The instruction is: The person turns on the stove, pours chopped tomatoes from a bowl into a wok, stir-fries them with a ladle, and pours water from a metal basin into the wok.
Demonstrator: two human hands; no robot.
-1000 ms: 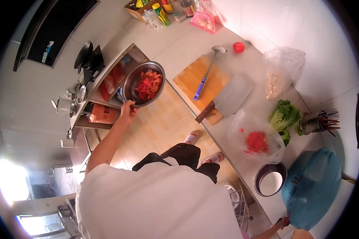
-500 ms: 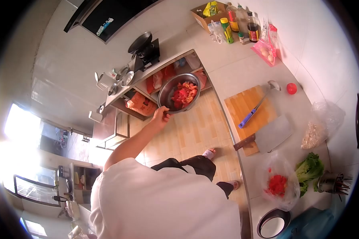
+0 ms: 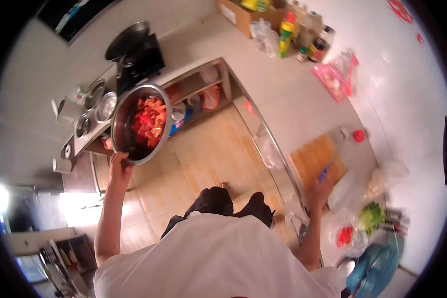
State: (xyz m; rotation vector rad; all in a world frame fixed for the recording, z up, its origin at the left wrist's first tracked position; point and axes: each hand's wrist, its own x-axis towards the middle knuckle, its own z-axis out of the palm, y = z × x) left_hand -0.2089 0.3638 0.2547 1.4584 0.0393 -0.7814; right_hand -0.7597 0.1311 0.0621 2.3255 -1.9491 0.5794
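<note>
Left hand (image 3: pixel 119 169): pinches the rim of the bowl (image 3: pixel 125 121) at 7 o'clock, fingers pressed together. The bowl is held up at the 10 o'clock side of the view, with the floor (image 3: pixel 184 156) visible beyond its 4 o'clock edge. Tomato pieces (image 3: pixel 149 121) lie inside, gathered toward 3 o'clock.

Right hand (image 3: pixel 319 192): at the 4 o'clock side of the view, fingertips at the blue handle of the ladle (image 3: pixel 324 174). Blur prevents reading its grip; whether it is closed on the handle cannot be told.

Desk (image 3: pixel 278 99), right-hand section: the ladle lies on the board (image 3: pixel 308 158). At 5 o'clock from the board's centre is the blurred blade of the cleaver (image 3: pixel 341 191); at 2 o'clock, a whole tomato (image 3: pixel 358 135). At 4 o'clock from the right hand lies the lettuce (image 3: pixel 372 217); at 5 o'clock, the clear bag (image 3: pixel 361 241) with red pieces in it. The pink bag (image 3: pixel 335 79) lies between 12 and 1 o'clock from the board.

Desk, left-hand section: the pan (image 3: pixel 129 39) sits on the stove (image 3: pixel 146 62), at 12 o'clock from the bowl.
</note>
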